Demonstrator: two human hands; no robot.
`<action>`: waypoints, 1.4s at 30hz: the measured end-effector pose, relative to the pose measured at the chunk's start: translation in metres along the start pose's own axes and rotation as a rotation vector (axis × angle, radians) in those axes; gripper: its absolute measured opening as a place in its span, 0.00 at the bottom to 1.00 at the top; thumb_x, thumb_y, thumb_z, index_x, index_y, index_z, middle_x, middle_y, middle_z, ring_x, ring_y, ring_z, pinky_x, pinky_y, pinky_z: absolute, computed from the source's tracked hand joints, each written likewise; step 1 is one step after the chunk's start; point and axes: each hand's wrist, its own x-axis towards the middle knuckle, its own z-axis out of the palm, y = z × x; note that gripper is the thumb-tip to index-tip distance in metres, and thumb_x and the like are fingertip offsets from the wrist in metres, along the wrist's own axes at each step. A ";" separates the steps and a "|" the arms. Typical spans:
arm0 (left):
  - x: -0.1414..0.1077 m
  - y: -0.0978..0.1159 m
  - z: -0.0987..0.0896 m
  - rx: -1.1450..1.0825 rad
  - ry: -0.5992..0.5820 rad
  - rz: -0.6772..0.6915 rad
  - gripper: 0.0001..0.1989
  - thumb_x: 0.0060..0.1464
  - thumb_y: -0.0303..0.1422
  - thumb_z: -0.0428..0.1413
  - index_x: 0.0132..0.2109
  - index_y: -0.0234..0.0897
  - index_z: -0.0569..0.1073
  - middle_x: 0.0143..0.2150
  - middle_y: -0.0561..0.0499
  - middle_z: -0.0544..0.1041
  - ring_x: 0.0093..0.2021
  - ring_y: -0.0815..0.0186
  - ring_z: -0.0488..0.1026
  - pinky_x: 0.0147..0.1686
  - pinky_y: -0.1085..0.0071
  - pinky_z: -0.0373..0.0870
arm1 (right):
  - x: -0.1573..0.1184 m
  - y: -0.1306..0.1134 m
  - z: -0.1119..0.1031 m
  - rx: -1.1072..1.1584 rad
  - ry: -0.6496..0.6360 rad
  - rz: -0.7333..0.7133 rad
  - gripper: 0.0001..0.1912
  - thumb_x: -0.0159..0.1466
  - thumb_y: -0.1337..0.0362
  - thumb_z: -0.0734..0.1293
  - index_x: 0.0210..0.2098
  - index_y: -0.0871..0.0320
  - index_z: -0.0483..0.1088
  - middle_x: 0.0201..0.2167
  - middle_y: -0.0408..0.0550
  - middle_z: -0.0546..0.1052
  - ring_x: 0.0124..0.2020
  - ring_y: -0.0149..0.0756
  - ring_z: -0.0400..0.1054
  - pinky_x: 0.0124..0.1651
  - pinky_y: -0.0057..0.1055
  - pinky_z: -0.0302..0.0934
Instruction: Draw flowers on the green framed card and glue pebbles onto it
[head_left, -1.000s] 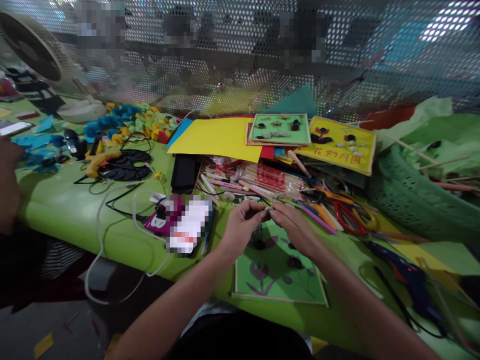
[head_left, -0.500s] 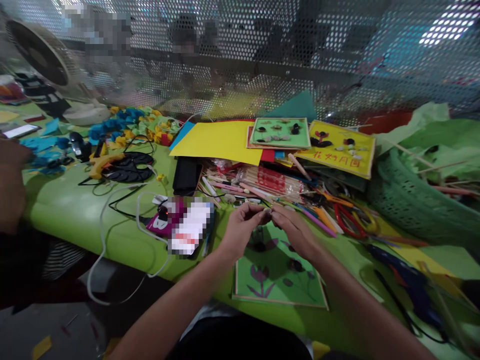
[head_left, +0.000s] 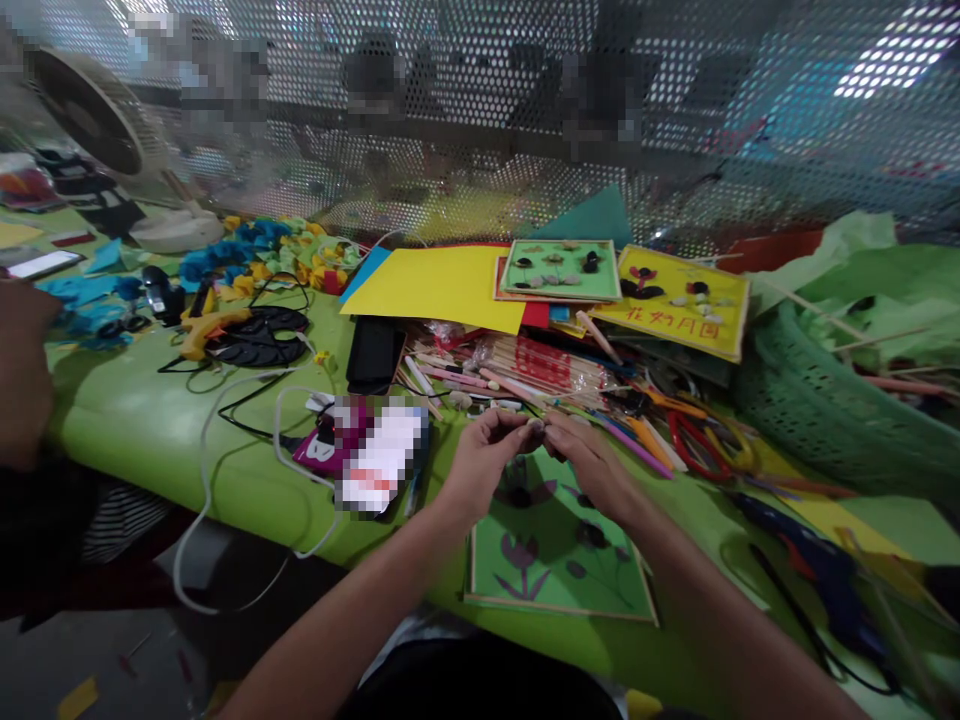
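My left hand and my right hand meet over a green picture board. Between their pinched fingertips is a small greyish pebble-like piece, mostly covered by the fingers. The board has a thin wooden border, purple painted flowers and dark pieces on it; its upper part is partly hidden by my hands. Just beyond my fingers lie some pebbles and a spread of wooden sticks and pens.
A blue glue gun lies on the right, near red-handled scissors and a green basket. Finished-looking picture boards rest at the back. Left are a phone, a white cable, a yellow glue gun and another person's arm.
The small piece has turned slightly between my fingertips and shows a lighter side. Both hands stay in nearly the same place above the board.
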 end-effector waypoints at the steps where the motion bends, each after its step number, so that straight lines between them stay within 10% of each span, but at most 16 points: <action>1: 0.000 0.000 0.000 0.000 -0.004 0.000 0.21 0.37 0.41 0.77 0.33 0.33 0.79 0.32 0.52 0.81 0.32 0.70 0.77 0.43 0.69 0.77 | 0.000 0.000 0.000 0.030 0.000 0.008 0.17 0.72 0.53 0.55 0.29 0.53 0.57 0.27 0.42 0.62 0.30 0.38 0.56 0.33 0.35 0.52; 42: 0.003 -0.002 0.000 -0.014 -0.005 -0.046 0.23 0.37 0.39 0.77 0.40 0.34 0.83 0.34 0.51 0.82 0.34 0.71 0.77 0.41 0.73 0.74 | 0.000 -0.006 -0.001 -0.410 0.130 -0.132 0.14 0.68 0.61 0.58 0.25 0.53 0.58 0.25 0.45 0.67 0.29 0.38 0.60 0.33 0.34 0.49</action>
